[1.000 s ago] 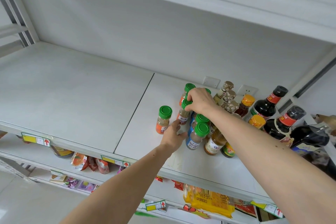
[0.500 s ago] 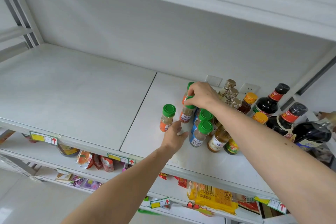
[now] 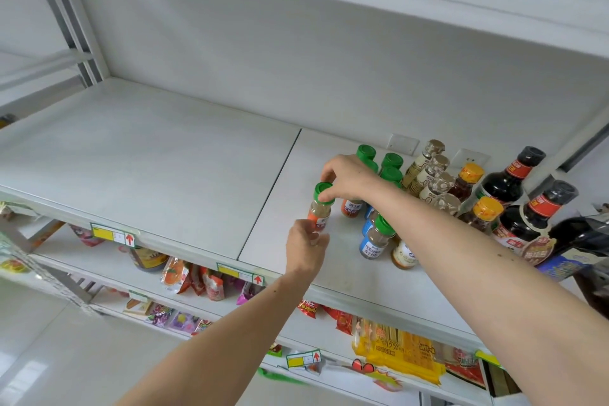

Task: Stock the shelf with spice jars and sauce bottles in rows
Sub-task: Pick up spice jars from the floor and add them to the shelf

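Seen from above and in front of a white shop shelf (image 3: 148, 155). Standing upright near the seam between two shelf boards: a green-capped spice jar (image 3: 320, 208) with an orange label, held from two sides. Right hand (image 3: 351, 180) reaching over from the right, fingertips pinched round the green cap. Left hand (image 3: 306, 247) coming up from below and in front, fingers curled at the jar's lower body; contact likely, though the exact touch is hidden behind the knuckles. Long axis of the jar vertical, cap toward the right hand, base toward the left. Of the two, the right hand nearer the top and seemingly better placed to steer.

To the right, touching or nearly so: a loose cluster of more green-capped spice jars (image 3: 379, 237), then grinder-topped bottles (image 3: 431, 175), yellow-capped sauce bottles (image 3: 484, 211), and dark soy sauce bottles (image 3: 514, 178) with black caps. Wide bare shelf to the left of the held jar.

Probable step: setting this jar in line to start or extend a row leftward. Main risk: knocking the crowded neighbours just behind the right wrist.
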Action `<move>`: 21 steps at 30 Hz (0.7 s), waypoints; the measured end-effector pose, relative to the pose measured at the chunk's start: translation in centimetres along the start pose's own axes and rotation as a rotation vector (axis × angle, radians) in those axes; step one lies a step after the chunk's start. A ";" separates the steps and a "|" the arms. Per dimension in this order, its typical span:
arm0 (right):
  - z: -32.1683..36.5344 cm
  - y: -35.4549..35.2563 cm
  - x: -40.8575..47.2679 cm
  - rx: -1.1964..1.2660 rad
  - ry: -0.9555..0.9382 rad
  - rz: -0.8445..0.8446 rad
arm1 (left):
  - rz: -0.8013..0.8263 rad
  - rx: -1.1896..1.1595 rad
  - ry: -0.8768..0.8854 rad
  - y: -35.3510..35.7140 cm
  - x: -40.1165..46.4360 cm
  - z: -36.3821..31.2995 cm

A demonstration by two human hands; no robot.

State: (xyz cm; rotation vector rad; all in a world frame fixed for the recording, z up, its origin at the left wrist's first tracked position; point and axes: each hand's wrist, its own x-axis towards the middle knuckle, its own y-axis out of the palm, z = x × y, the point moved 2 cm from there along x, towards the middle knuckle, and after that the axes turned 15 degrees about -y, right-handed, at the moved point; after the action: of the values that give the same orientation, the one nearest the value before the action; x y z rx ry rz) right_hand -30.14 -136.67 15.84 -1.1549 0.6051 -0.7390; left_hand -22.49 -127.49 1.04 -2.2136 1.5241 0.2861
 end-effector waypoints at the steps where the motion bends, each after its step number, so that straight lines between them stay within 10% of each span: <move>1: -0.1 0.0 -0.1 -0.006 0.008 -0.004 | -0.016 0.001 0.002 -0.1 0.1 -0.1; 21: -3.4 -1.3 -3.2 -0.148 0.149 -0.025 | 0.191 0.205 0.108 3.3 0.0 -1.6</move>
State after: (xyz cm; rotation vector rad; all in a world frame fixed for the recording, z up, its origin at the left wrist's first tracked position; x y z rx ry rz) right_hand -34.98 -136.43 16.20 -1.2524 0.7816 -0.8171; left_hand -25.69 -129.27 1.69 -1.9566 1.7423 0.0636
